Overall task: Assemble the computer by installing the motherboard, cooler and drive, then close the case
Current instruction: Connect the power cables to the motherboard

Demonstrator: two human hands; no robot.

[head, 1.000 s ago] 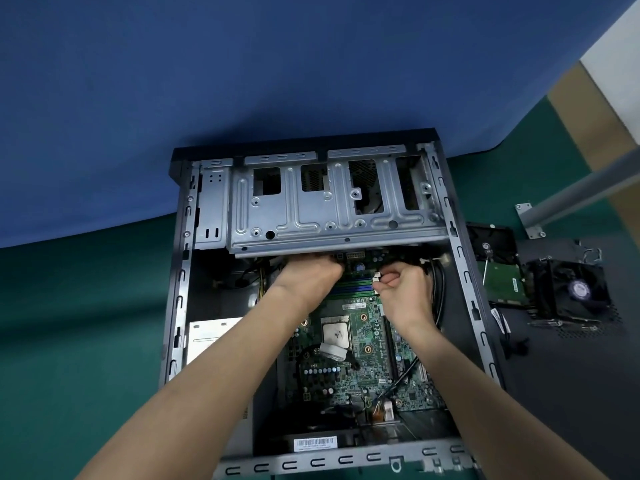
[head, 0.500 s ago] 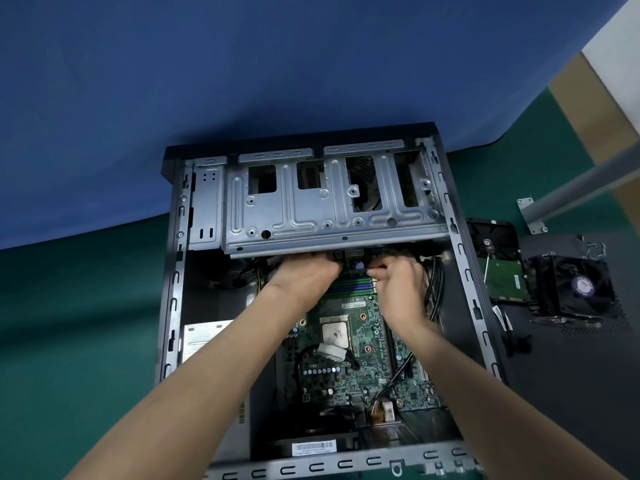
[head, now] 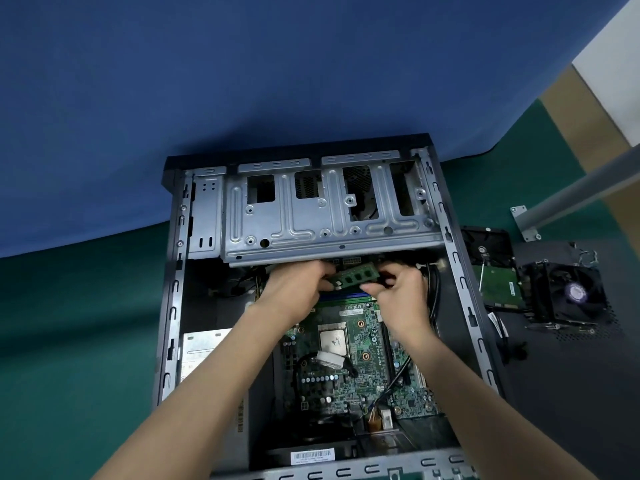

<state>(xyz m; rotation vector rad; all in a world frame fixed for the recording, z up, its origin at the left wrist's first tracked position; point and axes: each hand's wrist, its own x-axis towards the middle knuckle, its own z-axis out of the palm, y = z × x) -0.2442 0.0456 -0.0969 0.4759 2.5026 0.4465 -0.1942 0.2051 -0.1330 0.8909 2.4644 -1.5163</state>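
At mid-frame the left hand [head: 298, 289] and right hand [head: 401, 289] reach into the open computer case [head: 173, 306], each pinching one end of what looks like a memory module [head: 355, 276]. It is held tilted just below the metal drive cage [head: 311, 220]. The motherboard [head: 360, 348] lies flat inside the case with its CPU [head: 333, 341] bare, while the hard drive [head: 498, 282] and cooler [head: 568, 296] sit outside, at the right of the frame.
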